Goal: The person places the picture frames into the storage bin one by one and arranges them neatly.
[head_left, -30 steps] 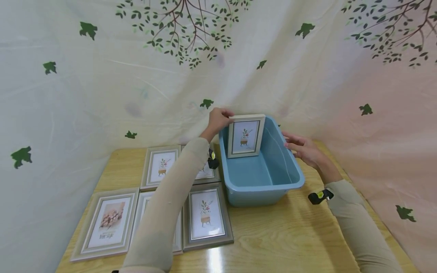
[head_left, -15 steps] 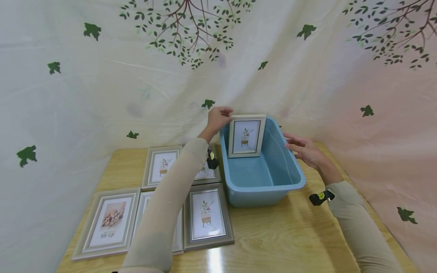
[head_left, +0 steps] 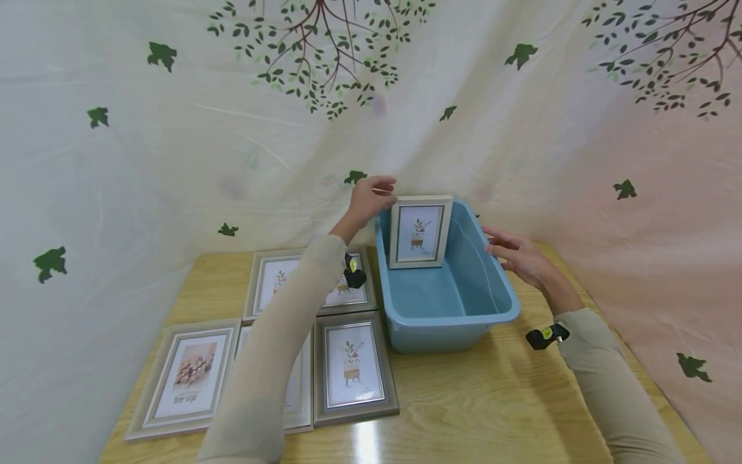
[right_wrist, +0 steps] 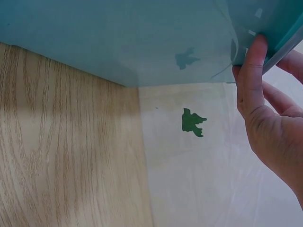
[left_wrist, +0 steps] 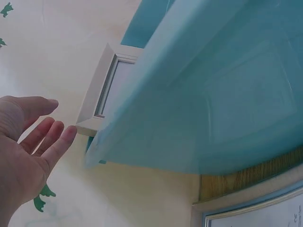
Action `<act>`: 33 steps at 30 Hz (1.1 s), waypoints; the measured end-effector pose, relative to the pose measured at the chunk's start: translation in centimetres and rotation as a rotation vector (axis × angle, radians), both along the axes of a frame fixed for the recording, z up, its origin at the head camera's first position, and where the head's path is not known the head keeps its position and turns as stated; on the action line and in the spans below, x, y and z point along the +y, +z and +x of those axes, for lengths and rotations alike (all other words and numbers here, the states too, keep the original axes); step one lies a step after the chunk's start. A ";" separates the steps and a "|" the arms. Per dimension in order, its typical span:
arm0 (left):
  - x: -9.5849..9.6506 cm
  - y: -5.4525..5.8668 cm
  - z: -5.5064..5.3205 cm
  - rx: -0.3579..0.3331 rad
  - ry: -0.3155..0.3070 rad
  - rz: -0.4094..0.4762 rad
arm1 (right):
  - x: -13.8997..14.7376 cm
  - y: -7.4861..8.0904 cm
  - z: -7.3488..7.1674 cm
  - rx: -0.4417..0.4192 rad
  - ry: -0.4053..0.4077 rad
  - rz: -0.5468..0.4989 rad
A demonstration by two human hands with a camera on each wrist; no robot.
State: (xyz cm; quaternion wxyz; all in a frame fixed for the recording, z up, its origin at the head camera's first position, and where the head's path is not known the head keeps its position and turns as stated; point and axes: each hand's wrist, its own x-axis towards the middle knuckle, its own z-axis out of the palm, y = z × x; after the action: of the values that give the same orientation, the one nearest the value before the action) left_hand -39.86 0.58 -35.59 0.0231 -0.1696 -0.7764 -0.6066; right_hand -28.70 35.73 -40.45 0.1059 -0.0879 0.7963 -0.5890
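Inside my blue plastic tub [head_left: 452,320]: one cream rectangular frame [head_left: 420,233]; five silvery frames [head_left: 351,368] seemingly remain. Left grip [head_left: 368,200], right grip [head_left: 524,260]: released, relaxed.

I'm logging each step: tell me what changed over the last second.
The left hand eased off the potted-plant picture frame, its fingers opening and shifting slightly up. The frame stayed standing in the blue plastic basin, and the right hand at the basin's rim.

The way down into the tub [head_left: 452,320] is free in front of the upright frame [head_left: 420,232]; walls [head_left: 471,265] bar the sides, the curtain [head_left: 290,154] the back, flat frames [head_left: 355,370] the left.
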 end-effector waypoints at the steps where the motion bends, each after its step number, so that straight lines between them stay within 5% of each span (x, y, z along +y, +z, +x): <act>1: -0.3 0.1 0.2 0.010 -0.010 0.006 | 0.0 0.0 0.0 0.001 0.001 0.005; 8: -3.6 0.2 1.0 0.073 -0.024 0.013 | -0.2 0.5 -0.1 0.025 0.024 0.091; 14: -7.8 -0.9 1.5 0.086 0.018 -0.027 | -0.4 1.0 -0.1 0.028 0.025 0.145; 21: -13.3 -2.9 2.4 0.022 0.089 -0.050 | -0.2 1.8 0.0 0.118 0.058 0.326; 33: -22.0 -6.7 4.6 -0.099 0.136 -0.235 | 0.1 1.6 -0.1 0.206 0.052 0.396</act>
State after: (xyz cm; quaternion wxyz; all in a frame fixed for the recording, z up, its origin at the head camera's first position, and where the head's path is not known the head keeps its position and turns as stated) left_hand -35.29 -21.44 -42.26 0.0061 -0.0879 -0.8519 -0.5163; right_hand -28.78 35.79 -38.82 0.0542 -0.1454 0.9006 -0.4060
